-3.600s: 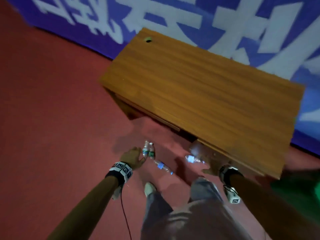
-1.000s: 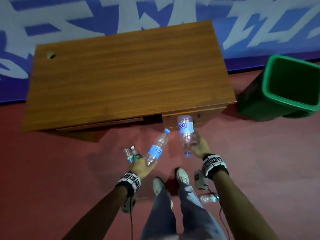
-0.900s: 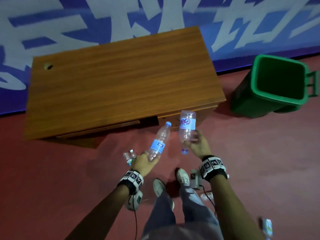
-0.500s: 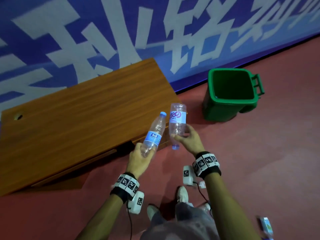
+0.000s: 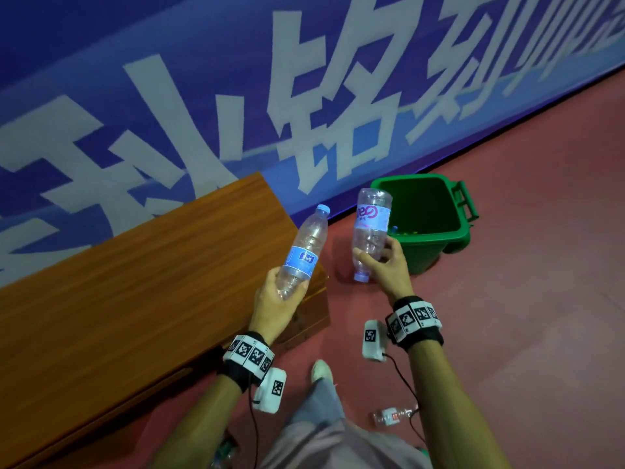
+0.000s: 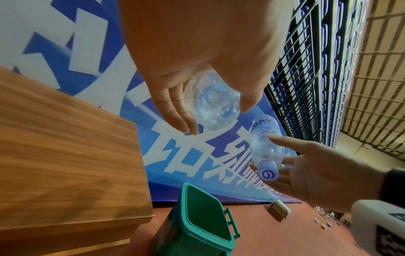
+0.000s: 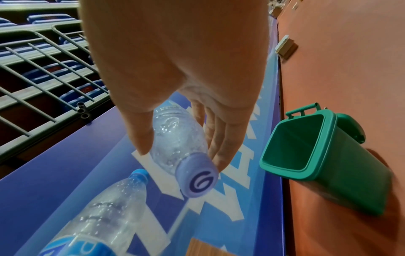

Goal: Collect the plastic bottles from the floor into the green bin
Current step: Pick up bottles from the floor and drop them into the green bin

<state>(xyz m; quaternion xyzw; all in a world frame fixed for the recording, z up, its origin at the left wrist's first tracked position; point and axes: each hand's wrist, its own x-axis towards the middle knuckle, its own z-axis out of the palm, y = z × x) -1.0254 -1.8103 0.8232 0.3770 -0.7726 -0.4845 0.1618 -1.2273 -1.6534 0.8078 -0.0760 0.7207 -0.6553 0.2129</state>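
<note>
Clear plastic fills both of my hands. In the head view my left hand (image 5: 275, 304), just left of centre, is wrapped round the base of a blue-label bottle (image 5: 304, 253) whose blue cap points toward the top of the frame. My right hand (image 5: 389, 269), at centre, grasps a pink-label bottle (image 5: 370, 225) near its neck, lilac cap down, its base overlapping the rim of the green bin (image 5: 436, 238) in the upper right of centre. The bin stands open on the red floor (image 5: 524, 299), against the blue banner (image 5: 236, 79), with small things lying at its bottom. A wooden desk (image 5: 135, 282) fills the left side. Near the bottom edge, right of centre, a third bottle (image 5: 392, 416) lies on the floor beside my leg.
</note>
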